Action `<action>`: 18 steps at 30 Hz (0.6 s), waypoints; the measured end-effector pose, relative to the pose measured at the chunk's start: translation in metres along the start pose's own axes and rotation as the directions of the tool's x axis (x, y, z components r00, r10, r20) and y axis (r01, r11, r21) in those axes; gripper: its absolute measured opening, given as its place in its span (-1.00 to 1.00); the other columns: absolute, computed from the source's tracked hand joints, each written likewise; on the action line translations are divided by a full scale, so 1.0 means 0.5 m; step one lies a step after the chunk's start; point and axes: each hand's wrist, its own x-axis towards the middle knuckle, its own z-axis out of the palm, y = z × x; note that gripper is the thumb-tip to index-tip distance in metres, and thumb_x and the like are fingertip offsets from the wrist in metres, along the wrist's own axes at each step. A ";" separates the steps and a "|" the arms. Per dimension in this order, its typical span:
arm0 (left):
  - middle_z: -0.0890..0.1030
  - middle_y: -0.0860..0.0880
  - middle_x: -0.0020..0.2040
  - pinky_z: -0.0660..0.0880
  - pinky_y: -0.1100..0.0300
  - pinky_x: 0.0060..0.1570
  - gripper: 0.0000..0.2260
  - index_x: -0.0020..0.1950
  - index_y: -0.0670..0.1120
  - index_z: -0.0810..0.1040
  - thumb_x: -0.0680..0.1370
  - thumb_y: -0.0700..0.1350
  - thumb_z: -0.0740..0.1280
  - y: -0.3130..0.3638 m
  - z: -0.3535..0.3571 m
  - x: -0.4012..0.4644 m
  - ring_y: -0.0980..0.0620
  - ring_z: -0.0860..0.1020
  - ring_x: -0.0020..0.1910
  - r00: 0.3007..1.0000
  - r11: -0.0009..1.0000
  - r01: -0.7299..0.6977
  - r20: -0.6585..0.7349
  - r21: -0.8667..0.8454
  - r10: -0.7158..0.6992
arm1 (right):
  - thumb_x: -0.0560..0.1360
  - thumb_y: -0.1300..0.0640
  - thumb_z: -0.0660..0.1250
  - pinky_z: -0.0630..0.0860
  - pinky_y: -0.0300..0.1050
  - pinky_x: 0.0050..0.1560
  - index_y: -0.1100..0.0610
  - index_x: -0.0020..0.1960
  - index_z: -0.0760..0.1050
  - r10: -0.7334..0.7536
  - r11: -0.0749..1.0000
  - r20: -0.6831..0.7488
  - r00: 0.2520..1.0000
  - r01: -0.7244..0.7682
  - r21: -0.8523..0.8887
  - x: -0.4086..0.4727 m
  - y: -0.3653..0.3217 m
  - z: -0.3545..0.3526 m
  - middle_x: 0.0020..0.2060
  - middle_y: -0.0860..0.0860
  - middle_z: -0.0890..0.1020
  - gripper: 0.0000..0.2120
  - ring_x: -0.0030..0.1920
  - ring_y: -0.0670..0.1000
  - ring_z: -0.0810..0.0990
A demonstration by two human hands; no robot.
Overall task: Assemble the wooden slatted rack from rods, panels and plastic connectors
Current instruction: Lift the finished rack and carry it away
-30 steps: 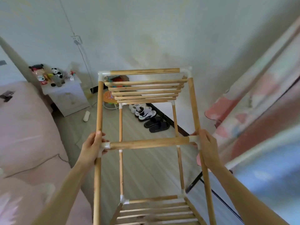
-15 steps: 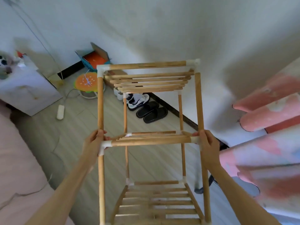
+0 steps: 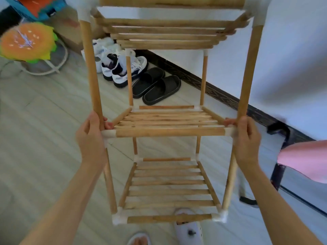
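Observation:
The wooden slatted rack [image 3: 169, 132] stands upright before me, three slatted shelves joined to four rods by white plastic connectors. My left hand [image 3: 90, 137] grips the front left rod at the middle shelf's connector [image 3: 108, 133]. My right hand [image 3: 246, 138] grips the front right rod at the matching connector [image 3: 229, 131]. The bottom shelf [image 3: 169, 188] is just above the floor, close to my feet. The top shelf [image 3: 166, 32] runs off the upper edge of the view.
White sneakers [image 3: 122, 68] and black slides [image 3: 155, 85] lie by the wall behind the rack. An orange flower-shaped stool [image 3: 26, 43] stands at the left. A dark metal frame [image 3: 279, 167] with pink fabric [image 3: 306, 160] is at the right. My slippers [image 3: 187, 227] are on the pale plank floor.
The rack has come down and closer, from tilted to upright near the floor. My view has dropped towards the floor. Both hands keep their grip at the middle connectors.

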 end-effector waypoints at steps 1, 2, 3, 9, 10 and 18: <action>0.51 0.07 -0.46 0.51 0.19 -0.20 -0.68 -0.24 -0.13 0.48 0.64 -0.02 0.14 -0.021 0.005 0.007 0.08 0.49 -0.37 1.000 1.000 -0.022 0.014 0.006 0.022 | 0.60 -0.01 0.08 0.44 -0.40 -0.10 -0.07 -0.19 0.46 -0.001 1.000 -0.035 0.999 0.002 0.014 -0.001 0.024 0.004 -0.21 0.01 0.62 -0.74 -0.09 0.16 0.54; 0.51 0.05 -0.45 0.52 0.11 -0.13 -0.68 -0.25 -0.11 0.50 0.62 0.02 0.16 -0.038 0.009 0.013 0.04 0.51 -0.34 0.999 0.999 -0.042 0.029 0.015 0.041 | 0.57 -0.10 0.09 0.44 -0.38 -0.09 -0.02 -0.20 0.46 -0.009 0.999 -0.068 0.998 0.011 0.030 -0.003 0.042 0.008 -0.24 -0.06 0.63 -0.71 -0.09 0.11 0.56; 0.52 0.03 -0.43 0.51 0.02 -0.06 -0.67 -0.26 -0.09 0.52 0.60 0.05 0.18 -0.050 0.011 0.018 -0.01 0.52 -0.30 0.998 0.998 -0.054 0.046 0.027 0.053 | 0.54 -0.17 0.10 0.46 -0.35 -0.07 0.04 -0.20 0.47 -0.018 0.999 -0.101 0.995 0.023 0.046 -0.006 0.057 0.009 -0.26 -0.08 0.64 -0.65 -0.11 0.06 0.58; 0.51 0.01 -0.41 0.51 -0.07 0.04 -0.67 -0.29 -0.06 0.53 0.59 0.05 0.18 -0.075 0.046 0.025 -0.10 0.53 -0.23 0.981 0.985 -0.173 0.095 0.018 0.171 | 0.59 -0.09 0.06 0.50 -0.07 -0.02 -0.07 -0.25 0.47 -0.091 0.990 -0.239 0.967 0.114 0.084 -0.012 0.098 -0.011 -0.26 -0.04 0.65 -0.68 -0.12 0.16 0.59; 0.51 0.01 -0.39 0.51 -0.06 0.05 -0.68 -0.27 -0.07 0.51 0.60 0.04 0.17 -0.079 0.049 0.021 -0.08 0.52 -0.23 0.976 0.982 -0.188 0.117 0.023 0.184 | 0.60 -0.04 0.04 0.51 -0.09 -0.01 -0.11 -0.26 0.44 -0.120 0.986 -0.247 0.962 0.144 0.082 -0.018 0.100 -0.014 -0.26 -0.07 0.65 -0.68 -0.10 0.13 0.60; 0.54 -0.01 -0.15 0.45 0.25 -0.04 -0.73 -0.20 0.02 0.39 0.67 -0.09 0.04 -0.078 0.004 -0.026 0.03 0.51 -0.09 0.953 0.934 -0.222 0.265 0.279 0.148 | 0.62 -0.04 0.01 0.40 -0.43 -0.07 -0.08 -0.13 0.41 0.033 0.998 -0.219 0.975 -0.021 0.058 -0.104 0.087 -0.034 -0.17 -0.26 0.64 -0.74 -0.11 -0.21 0.53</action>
